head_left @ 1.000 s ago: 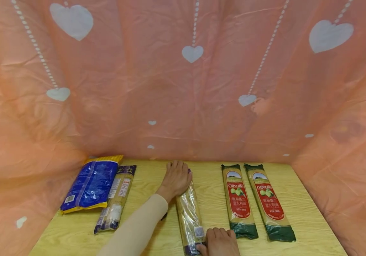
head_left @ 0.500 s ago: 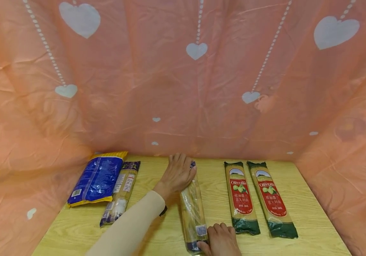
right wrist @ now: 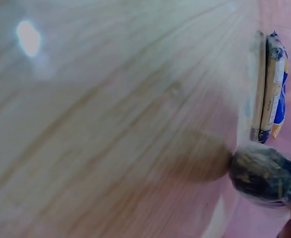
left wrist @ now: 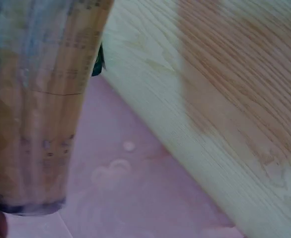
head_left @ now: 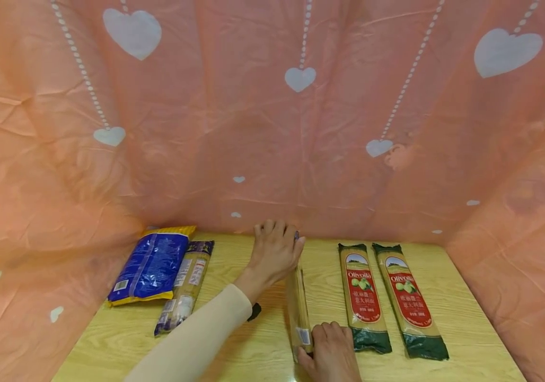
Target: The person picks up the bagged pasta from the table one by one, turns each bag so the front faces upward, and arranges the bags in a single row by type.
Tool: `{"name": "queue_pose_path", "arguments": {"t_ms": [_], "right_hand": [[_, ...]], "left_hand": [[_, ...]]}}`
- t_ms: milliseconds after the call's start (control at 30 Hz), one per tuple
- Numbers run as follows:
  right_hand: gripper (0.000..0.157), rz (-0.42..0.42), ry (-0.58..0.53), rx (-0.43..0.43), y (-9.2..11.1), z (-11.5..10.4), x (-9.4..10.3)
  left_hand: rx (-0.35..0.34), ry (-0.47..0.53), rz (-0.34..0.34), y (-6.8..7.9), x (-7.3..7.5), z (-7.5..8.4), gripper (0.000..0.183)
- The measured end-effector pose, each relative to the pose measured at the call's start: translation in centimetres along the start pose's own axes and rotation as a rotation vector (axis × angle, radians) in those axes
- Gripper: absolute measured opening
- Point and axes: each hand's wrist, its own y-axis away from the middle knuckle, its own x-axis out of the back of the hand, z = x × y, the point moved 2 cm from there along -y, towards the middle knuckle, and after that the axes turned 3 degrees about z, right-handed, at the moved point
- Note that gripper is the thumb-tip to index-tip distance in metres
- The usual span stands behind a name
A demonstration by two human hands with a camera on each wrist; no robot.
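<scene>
A clear-wrapped packet of spaghetti stands on its narrow edge at the middle of the table, with a barcode label near its close end. My left hand grips its far end from above. At the near end my right hand pinches it, thumb on the side. The left wrist view has the spaghetti packet large at the left, with a bit of fingertip below it. In the right wrist view, the packet's dark end shows beside a few blurred fingers.
On the left, a blue and yellow bag overlaps a purple-ended spaghetti packet. Two green-ended Olivoila spaghetti packets, one nearer and one farther right, lie to the right. A pink heart-patterned curtain borders the wooden table.
The spaghetti packet has turned from lying flat to standing on its narrow edge. The left hand has shifted slightly right with it, and the right hand stays at the near end.
</scene>
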Motion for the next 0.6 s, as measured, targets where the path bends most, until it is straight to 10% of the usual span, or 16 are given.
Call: {"name": "queue_pose_path", "arguments": {"t_ms": [367, 600], "right_hand": [[0.026, 0.273, 0.134, 0.214, -0.6, 0.0, -0.8], [0.035, 0.251, 0.209, 0.223, -0.6, -0.8, -1.1]], "left_hand": [[0.057, -0.167, 0.065, -0.2, -0.3, 0.0, 0.042], [0.012, -0.199, 0.144, -0.1, -0.3, -0.4, 0.028]]}}
